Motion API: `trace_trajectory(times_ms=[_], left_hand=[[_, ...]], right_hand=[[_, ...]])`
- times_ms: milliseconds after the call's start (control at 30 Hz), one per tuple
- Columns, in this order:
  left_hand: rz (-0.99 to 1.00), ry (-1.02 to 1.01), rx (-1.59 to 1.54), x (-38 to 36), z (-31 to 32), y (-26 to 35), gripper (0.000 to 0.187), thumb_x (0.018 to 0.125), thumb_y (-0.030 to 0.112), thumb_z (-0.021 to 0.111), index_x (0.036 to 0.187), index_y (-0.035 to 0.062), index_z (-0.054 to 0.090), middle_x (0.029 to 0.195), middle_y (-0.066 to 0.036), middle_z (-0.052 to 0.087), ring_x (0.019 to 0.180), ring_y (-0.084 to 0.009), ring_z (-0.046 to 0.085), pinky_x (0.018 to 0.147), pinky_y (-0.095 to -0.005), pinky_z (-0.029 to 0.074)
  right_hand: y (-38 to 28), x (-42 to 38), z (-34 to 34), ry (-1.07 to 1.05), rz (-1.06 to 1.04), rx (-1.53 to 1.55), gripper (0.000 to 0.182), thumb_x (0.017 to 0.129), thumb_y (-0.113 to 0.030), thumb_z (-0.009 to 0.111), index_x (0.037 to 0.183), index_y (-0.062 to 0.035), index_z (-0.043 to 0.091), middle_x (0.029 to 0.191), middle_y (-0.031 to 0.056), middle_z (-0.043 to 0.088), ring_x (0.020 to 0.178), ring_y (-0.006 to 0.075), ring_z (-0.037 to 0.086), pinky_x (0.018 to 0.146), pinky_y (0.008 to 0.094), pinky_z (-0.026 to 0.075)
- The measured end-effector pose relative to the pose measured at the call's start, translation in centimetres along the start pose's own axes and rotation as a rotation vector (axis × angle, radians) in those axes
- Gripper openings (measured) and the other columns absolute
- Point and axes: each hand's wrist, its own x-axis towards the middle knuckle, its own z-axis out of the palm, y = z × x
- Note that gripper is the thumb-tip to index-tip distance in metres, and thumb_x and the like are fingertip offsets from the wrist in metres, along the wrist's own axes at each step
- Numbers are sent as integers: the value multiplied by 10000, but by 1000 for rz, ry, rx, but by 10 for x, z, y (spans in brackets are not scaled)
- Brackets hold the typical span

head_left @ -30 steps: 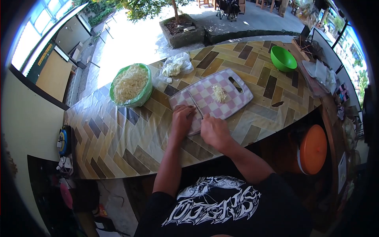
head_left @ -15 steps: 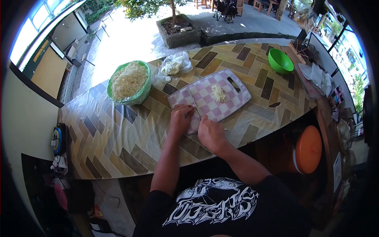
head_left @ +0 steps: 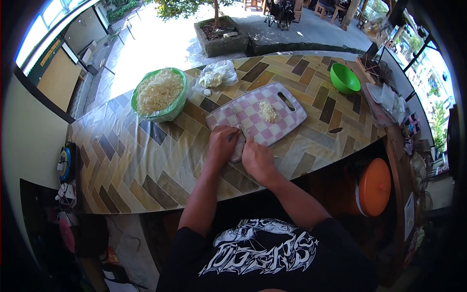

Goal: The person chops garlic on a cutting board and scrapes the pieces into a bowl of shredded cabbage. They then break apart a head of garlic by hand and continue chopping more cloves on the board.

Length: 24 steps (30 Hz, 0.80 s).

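Note:
My right hand is closed around the handle of a knife, whose thin blade points away from me across the cutting board. The board has a pink and white check and a slot at its far right corner. Close against the blade's left side, my left hand has its fingers curled down on the board. Whatever lies under those fingertips is hidden; a few pale bits show beside the blade. On the board's right half sits a small heap of finely chopped pale pieces.
A green bowl lined with plastic holds a mound of pale shreds at the back left. Beside it lies a clear plastic bag with whitish contents. A bright green bowl stands at the far right. Below the table edge is an orange lid.
The view has shifted slightly. Both hands stay at the same spot on the board, with the knife still between them. The chopped heap looks the same.

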Motion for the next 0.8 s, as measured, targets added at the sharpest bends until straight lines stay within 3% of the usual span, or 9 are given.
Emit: trace_trajectory(times_ms=[167, 367, 667, 800], left_hand=[[-7, 9, 14, -1, 2, 1, 183, 881, 113, 806, 1024, 1, 827, 1013, -201, 794, 978, -368, 759, 924, -428, 587], [-32, 11, 19, 1, 2, 2, 189, 881, 115, 805, 1033, 6, 827, 1014, -198, 797, 983, -365, 761, 927, -430, 588], [-16, 15, 17, 0, 4, 0, 192, 870, 105, 797, 1030, 4, 825, 1021, -196, 798, 976, -362, 764, 924, -425, 591], [-48, -13, 19, 2, 2, 1, 191, 873, 113, 789, 1027, 6, 825, 1030, -186, 801, 983, -355, 766, 925, -423, 591]], right_hand=[[6, 4, -26, -57, -37, 25, 221, 988, -117, 543, 1099, 58, 620, 935, 280, 774, 914, 426, 790, 842, 481, 638], [1, -2, -2, -58, 48, 85, 252, 992, -132, 535, 1106, 74, 623, 970, 285, 773, 946, 439, 783, 844, 495, 634], [1, -6, -18, -59, 23, 86, 231, 988, -117, 542, 1095, 71, 623, 958, 295, 769, 924, 445, 782, 833, 510, 634], [2, 7, -4, -77, 43, 100, 278, 1041, -177, 501, 1121, 61, 621, 988, 308, 762, 968, 481, 758, 872, 546, 608]])
